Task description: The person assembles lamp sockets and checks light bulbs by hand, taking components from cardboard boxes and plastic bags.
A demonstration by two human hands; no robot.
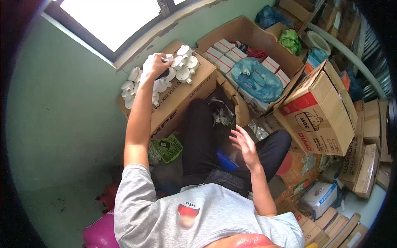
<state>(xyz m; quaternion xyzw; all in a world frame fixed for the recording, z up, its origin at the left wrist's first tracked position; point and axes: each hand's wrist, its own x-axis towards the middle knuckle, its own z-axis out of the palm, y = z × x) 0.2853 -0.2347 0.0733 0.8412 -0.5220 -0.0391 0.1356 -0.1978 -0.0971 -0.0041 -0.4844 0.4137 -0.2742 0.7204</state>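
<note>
My left hand [155, 66] reaches out to a pile of white round plastic conduit junction boxes [182, 75] with short pipe stubs. Its fingers are closed on one white junction box [168, 58] at the back of the pile, and part of that piece is hidden by the hand. The pile lies on top of a closed brown cardboard box [198, 84] by the wall. Over my bent leg, my right hand [246, 146] hovers with fingers apart and nothing in them.
An open carton [264, 35] holds small white boxes and a blue plastic bag [256, 78]. To its right leans a lamp carton [316, 111]. A green basket [170, 149] sits on the floor near my legs. Stacked cartons [364, 165] line the right side. Above is a window [111, 20].
</note>
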